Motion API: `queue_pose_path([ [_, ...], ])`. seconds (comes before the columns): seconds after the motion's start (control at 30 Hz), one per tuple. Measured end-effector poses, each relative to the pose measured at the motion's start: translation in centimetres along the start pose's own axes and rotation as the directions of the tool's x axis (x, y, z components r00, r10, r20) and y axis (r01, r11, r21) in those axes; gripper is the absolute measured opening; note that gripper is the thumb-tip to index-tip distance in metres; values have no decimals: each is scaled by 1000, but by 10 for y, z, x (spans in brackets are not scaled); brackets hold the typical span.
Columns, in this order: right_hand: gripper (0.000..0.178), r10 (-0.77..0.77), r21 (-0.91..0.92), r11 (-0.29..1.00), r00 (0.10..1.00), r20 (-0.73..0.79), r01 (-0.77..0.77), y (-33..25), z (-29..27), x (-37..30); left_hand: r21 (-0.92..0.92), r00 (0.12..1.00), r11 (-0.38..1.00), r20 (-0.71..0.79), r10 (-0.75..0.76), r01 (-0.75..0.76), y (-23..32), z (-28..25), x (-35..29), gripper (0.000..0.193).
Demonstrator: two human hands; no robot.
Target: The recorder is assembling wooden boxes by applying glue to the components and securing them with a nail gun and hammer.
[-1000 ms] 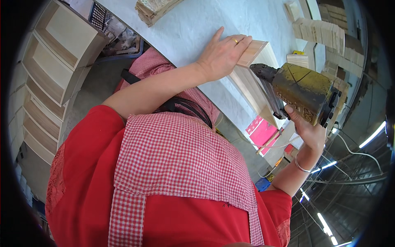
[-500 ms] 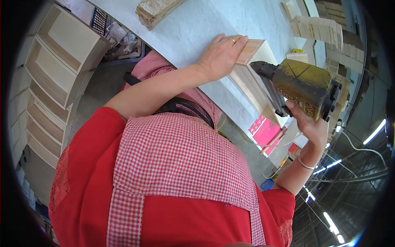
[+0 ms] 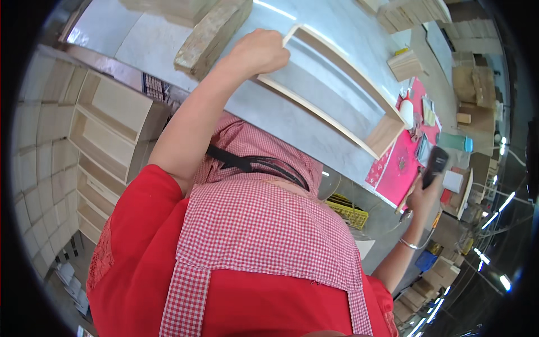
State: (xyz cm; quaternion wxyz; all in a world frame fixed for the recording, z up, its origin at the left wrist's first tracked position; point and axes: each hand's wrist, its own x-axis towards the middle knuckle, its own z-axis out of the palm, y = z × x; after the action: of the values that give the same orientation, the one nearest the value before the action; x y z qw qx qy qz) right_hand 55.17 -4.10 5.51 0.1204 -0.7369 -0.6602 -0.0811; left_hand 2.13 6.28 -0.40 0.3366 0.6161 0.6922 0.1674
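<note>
A rectangular pale wooden frame (image 3: pixel 353 72) lies on the grey-white worktable (image 3: pixel 314 92), and the tabletop shows through its open middle. My left hand (image 3: pixel 261 51) is closed around the frame's left end, hiding part of that board. At the far right, my right hand (image 3: pixel 422 196) grips a nail gun (image 3: pixel 437 163), held away from the frame beyond the table's right end. Only the tool's dark end shows clearly; the rest is hidden or turned away.
A brown wrapped bundle (image 3: pixel 213 39) lies left of the frame. Stacked wooden pieces (image 3: pixel 412 14) stand at the back. A pink mat (image 3: pixel 401 160) with a white bottle (image 3: pixel 406 114) borders the frame's right end, near a teal-lidded jar (image 3: pixel 456 141). Wooden box units (image 3: pixel 106 135) stand left, and a yellow crate (image 3: pixel 348 212) below.
The nail gun has moved from the frame's edge away to the lower right in my right hand. The frame has been turned flat, and my left hand has shifted left with its end.
</note>
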Motion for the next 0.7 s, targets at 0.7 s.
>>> queue_pose_path([
  [0.7, 35, 151, 388, 915, 986, -74, -111, -42, 97, -42, -543, 988, 830, 2, -153, 130, -46, 8, -11, 78],
])
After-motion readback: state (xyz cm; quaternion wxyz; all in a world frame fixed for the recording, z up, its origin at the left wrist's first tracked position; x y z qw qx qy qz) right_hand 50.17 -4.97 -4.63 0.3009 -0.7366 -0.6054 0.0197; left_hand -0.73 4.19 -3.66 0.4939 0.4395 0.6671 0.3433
